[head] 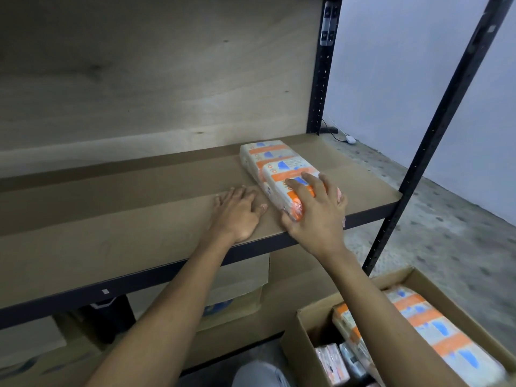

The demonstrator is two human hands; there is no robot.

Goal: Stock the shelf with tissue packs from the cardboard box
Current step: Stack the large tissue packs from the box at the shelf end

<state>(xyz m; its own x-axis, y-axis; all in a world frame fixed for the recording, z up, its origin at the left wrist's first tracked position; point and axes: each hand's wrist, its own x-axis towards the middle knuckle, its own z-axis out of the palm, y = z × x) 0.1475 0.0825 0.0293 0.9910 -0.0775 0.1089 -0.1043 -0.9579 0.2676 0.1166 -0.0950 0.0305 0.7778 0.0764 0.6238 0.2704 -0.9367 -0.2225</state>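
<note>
Speckled concrete floor point(446, 219) over at 3 o'clock, pale wall point(405, 65) up at 1. Little white adapter point(350, 139) lies on the floor near that wall. Blue-printed cartons point(243, 283) are tucked low, around 6.

hands: 2 counted, left hand point(237, 216) and right hand point(315, 213) | tissue packs point(268, 155) on shelf board point(111, 219): 2 counted | black uprights point(324, 79): 2 counted | cardboard box point(303, 336), open: 1 counted | large packs point(427, 322) inside: 2 made out | smaller packs point(332, 364) beneath: at least 2 made out
</note>
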